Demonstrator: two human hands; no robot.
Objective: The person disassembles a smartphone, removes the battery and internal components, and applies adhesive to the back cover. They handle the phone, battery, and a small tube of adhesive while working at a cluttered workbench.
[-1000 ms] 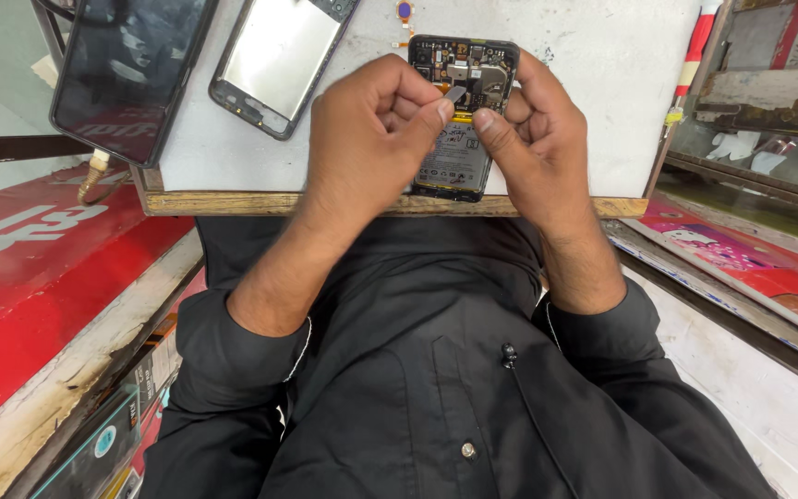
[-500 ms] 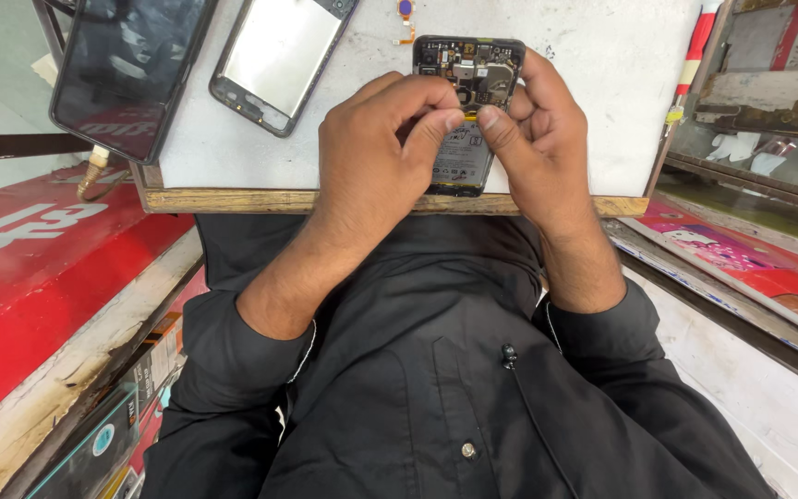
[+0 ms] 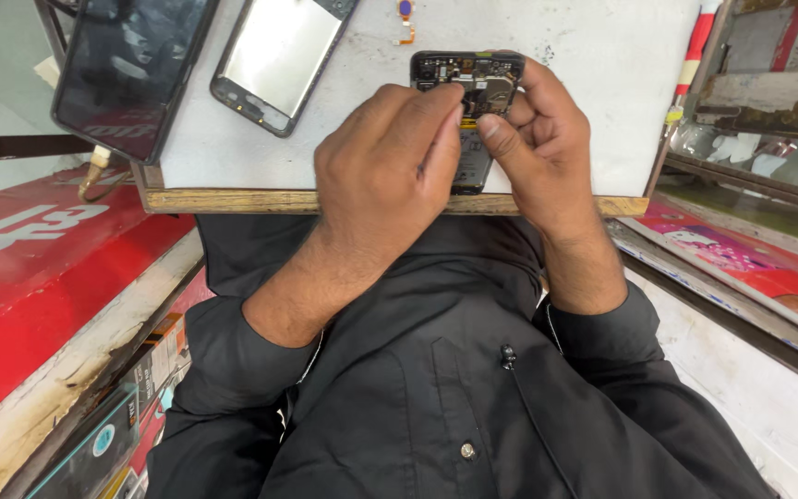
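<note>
Now your left hand [image 3: 385, 162] has slid up over the opened phone [image 3: 469, 111] at the worktop [image 3: 593, 83] edge, fingertips pinched on its board; your right hand [image 3: 533, 139] stays gripping its side.

Both hands, left hand [image 3: 390, 171] and right hand [image 3: 538, 152], crowd over the opened phone [image 3: 469, 83] at the front edge of the surface [image 3: 602, 55], so there's basically no gap between them. Right of the phone the white top is bare up to the red-and-white stick [image 3: 695, 46]. On the left, the silver phone frame [image 3: 279, 55] and dark phone [image 3: 126, 65] block that side. A tiny orange part [image 3: 405, 17] sits just behind the phone.
</note>
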